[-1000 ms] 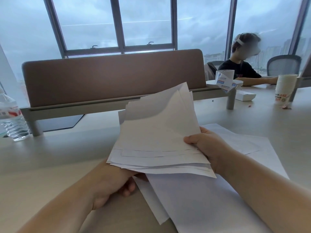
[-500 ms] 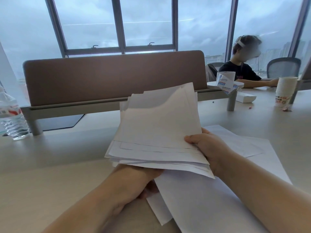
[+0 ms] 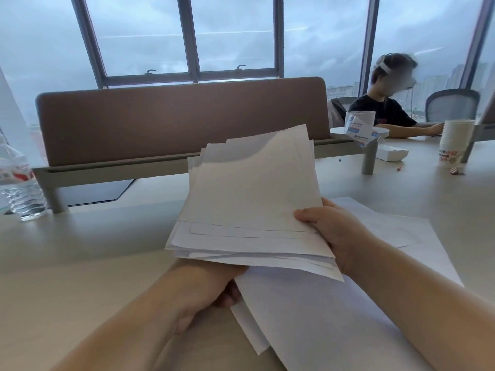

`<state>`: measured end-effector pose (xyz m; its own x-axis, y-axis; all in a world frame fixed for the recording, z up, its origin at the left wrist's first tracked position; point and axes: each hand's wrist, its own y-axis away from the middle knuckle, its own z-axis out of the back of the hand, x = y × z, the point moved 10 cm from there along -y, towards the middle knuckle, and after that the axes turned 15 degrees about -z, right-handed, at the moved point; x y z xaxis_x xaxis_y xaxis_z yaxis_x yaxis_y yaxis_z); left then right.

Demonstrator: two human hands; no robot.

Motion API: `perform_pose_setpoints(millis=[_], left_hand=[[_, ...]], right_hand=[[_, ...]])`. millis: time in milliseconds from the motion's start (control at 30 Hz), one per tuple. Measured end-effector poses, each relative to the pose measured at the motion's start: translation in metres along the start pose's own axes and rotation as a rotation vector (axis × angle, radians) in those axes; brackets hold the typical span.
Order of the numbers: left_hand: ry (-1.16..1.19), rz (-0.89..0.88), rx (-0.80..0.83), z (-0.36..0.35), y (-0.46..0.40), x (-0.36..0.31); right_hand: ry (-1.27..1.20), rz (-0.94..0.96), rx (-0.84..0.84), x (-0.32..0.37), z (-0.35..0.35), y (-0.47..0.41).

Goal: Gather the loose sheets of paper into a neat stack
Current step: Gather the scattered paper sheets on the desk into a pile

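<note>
An uneven bundle of white sheets (image 3: 251, 199) is held above the table, its edges fanned and misaligned. My right hand (image 3: 332, 231) grips the bundle's right edge, thumb on top. My left hand (image 3: 209, 285) sits under the bundle's lower left edge, its fingers mostly hidden by the paper. More loose white sheets (image 3: 334, 317) lie flat on the table beneath and to the right of the bundle.
A brown desk divider (image 3: 160, 121) stands behind the bundle. A water bottle (image 3: 18, 183) is at the far left. A stack of paper cups (image 3: 454, 143), a white box (image 3: 391, 153) and a seated person (image 3: 385, 105) are at the back right.
My left hand has slid to the right, further under the bundle's lower edge. The bundle has shifted slightly and stays held in my right hand.
</note>
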<state>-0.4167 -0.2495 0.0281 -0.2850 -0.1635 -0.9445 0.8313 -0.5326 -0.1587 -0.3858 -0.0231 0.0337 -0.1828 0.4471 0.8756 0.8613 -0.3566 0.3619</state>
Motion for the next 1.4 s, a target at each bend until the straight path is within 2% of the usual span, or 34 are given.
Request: perform_pose_setpoints(millis=[100,167,267,400,467,633,733,867,933,1067,1167,1200,1300,1400], left_hand=[[-0.138,-0.021,-0.217,0.054,-0.012,0.006],[-0.151,0.030,-0.347,0.090,-0.015,0.016],[-0.007,0.096,-0.469,0.114,-0.015,0.032],[0.354,0.067,-0.561,0.102,-0.019,0.034],[0.443,0.047,-0.554,0.091,-0.019,0.027],[0.462,0.083,-0.466,0.069,-0.018,0.028],[0.412,0.095,-0.453,0.070,-0.016,0.027],[0.377,0.070,-0.321,0.054,-0.013,0.018],[0.317,0.061,-0.382,0.064,-0.014,0.015],[0.083,-0.022,-0.749,0.133,-0.005,0.010],[-0.314,-0.226,-0.932,0.174,0.014,-0.016],[-0.377,-0.322,-0.974,0.178,0.021,-0.027],[-0.526,-0.550,-0.909,0.163,0.024,-0.052],[-0.600,-0.732,-0.600,0.126,0.006,-0.062]], right_hand=[[0.001,0.030,-0.022,0.011,0.006,0.002],[-0.007,0.048,-0.044,0.017,0.012,0.002],[-0.019,0.050,-0.087,0.017,0.020,-0.001],[-0.028,0.028,-0.136,0.006,0.024,-0.007],[-0.018,0.010,-0.139,0.002,0.024,-0.009],[0.055,-0.020,-0.119,-0.002,0.018,-0.010],[0.093,-0.024,-0.089,-0.004,0.012,-0.008],[0.125,-0.027,-0.048,-0.006,0.004,-0.003],[0.139,-0.028,-0.047,-0.006,0.004,-0.002],[0.196,-0.034,-0.047,-0.004,0.004,-0.002],[0.262,-0.029,-0.044,-0.004,0.002,0.001],[0.279,-0.029,-0.040,-0.005,0.000,0.001],[0.310,-0.029,-0.037,-0.006,-0.002,0.002],[0.311,-0.039,-0.045,-0.005,0.000,0.001]])
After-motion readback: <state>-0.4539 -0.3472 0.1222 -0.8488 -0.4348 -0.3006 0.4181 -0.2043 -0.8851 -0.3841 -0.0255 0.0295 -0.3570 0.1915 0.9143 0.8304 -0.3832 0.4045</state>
